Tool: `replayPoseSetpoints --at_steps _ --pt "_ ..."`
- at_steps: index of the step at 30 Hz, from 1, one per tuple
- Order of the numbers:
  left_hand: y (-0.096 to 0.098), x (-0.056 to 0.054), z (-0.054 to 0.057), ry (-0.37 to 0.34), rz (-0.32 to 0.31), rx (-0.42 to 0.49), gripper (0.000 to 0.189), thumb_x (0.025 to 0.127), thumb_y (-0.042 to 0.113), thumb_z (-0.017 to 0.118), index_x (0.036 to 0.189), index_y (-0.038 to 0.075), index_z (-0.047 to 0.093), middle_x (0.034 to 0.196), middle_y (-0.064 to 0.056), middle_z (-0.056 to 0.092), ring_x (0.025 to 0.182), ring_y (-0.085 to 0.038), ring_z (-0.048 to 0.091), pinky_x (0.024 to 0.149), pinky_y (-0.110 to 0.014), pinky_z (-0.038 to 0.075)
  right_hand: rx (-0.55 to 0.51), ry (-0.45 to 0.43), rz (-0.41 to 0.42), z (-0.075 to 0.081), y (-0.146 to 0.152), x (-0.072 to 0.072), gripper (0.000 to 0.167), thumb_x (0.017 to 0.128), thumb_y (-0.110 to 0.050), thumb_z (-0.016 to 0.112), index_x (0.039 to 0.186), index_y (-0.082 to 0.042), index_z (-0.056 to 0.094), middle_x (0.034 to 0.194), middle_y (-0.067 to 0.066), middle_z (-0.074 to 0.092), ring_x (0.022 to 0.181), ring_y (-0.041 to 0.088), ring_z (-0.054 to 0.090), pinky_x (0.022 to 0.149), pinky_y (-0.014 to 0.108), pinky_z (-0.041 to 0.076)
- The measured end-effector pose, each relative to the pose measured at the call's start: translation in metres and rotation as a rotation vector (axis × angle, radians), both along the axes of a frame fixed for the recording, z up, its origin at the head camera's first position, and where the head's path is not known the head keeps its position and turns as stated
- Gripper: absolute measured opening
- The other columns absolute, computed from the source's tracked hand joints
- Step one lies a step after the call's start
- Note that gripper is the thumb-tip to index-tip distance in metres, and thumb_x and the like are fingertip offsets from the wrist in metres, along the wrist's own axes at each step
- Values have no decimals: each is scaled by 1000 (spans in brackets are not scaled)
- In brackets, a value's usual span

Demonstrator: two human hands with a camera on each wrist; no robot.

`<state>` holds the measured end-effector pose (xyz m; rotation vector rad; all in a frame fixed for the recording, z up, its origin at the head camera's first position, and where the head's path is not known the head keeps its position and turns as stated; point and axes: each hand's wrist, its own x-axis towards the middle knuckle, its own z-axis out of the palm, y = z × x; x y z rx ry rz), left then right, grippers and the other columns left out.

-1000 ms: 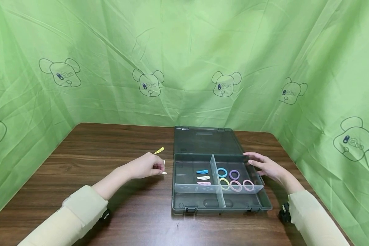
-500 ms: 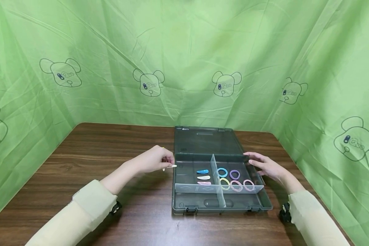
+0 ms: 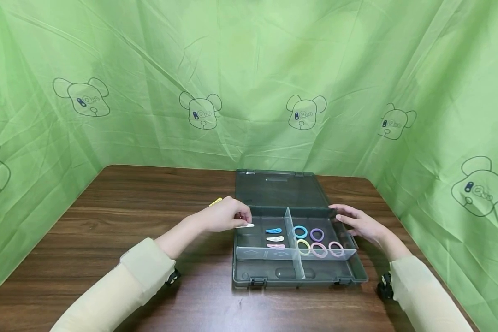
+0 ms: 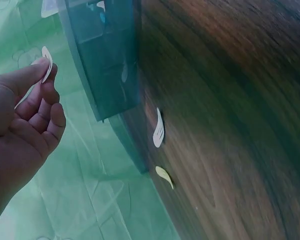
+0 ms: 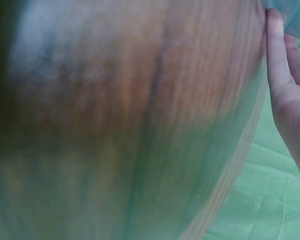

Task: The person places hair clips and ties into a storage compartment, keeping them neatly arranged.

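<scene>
My left hand (image 3: 224, 216) pinches a white snap hair clip (image 4: 48, 61) between thumb and fingers. It is above the left edge of a dark translucent divided box (image 3: 265, 271), over the back left compartment. In that compartment lie a blue hair clip (image 3: 273, 231), a white one (image 3: 275, 239) and a pink one (image 3: 275, 246). The fingers of my right hand (image 3: 358, 224) are extended against the box's right side. On the table to the left are a yellow hair clip (image 4: 164, 176) and another white hair clip (image 4: 159, 131); the head view hides that white one behind my left hand.
Several hair ties, including a blue one (image 3: 300, 232) and a purple one (image 3: 317, 234), lie in the back right compartment. Clear dividers (image 3: 253, 253) split the box. Its lid (image 3: 278, 189) lies folded back toward the green curtain (image 3: 249, 83) behind the wooden table (image 3: 149, 189).
My left hand has lifted the white hair clip off the table and carried it right, over the box's left edge. The right hand stays against the box.
</scene>
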<state>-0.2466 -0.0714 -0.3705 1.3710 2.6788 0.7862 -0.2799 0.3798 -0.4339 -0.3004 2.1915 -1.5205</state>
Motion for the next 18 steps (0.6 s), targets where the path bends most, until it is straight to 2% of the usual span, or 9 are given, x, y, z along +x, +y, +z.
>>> replayPoseSetpoints --at_steps 7,12,18 --pt "12 -3 -9 -49 -26 -4 6 87 10 66 83 15 68 73 11 62 67 -1 54 65 -19 47 -5 1 2 0 0 0 53 98 -29 50 144 -12 33 140 27 38 116 22 53 84 47 51" --pt "19 -4 -20 -96 -73 -19 5 86 8 67 84 13 69 75 8 65 69 0 56 67 -17 47 -6 -1 1 0 0 0 52 98 -29 50 144 -11 33 140 26 38 116 21 53 84 47 51" --pt "26 -7 -27 -104 -100 -52 5 86 8 68 84 13 68 75 7 64 70 0 55 67 -16 47 -9 -1 1 0 -1 0 52 98 -28 50 144 -11 33 139 27 38 115 20 54 84 47 51"
